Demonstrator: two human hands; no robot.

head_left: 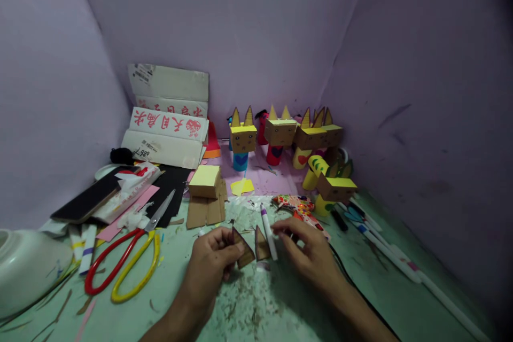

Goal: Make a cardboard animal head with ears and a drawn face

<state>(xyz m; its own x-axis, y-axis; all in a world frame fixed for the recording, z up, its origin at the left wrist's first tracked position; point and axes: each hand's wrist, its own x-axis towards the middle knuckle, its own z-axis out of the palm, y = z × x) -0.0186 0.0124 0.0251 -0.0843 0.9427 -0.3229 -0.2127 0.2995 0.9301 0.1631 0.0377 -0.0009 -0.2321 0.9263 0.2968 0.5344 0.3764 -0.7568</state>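
My left hand (216, 256) pinches a pointed cardboard ear (243, 250) with a dark-coloured edge between thumb and fingers. Just right of it, a second cardboard ear (262, 245) lies on the green tabletop (256, 310). Beside that ear rests a white marker (269, 232) with a purple band. My right hand (306, 248) hovers at the marker's right side, fingers bent and apart, with no held thing visible. Whether its fingertips touch the marker is unclear. Behind my left hand, a cardboard box head (205, 181) with a yellow top sits on cardboard scraps (204, 212).
Red-and-yellow scissors (134, 256) lie open at left, near a white bowl (32, 272). Cardboard-headed figures (241, 141) stand behind on pink paper (256, 176). Another figure (336, 189) stands at right, near several markers (385, 246). A folded white carton (168, 117) leans against the back wall.
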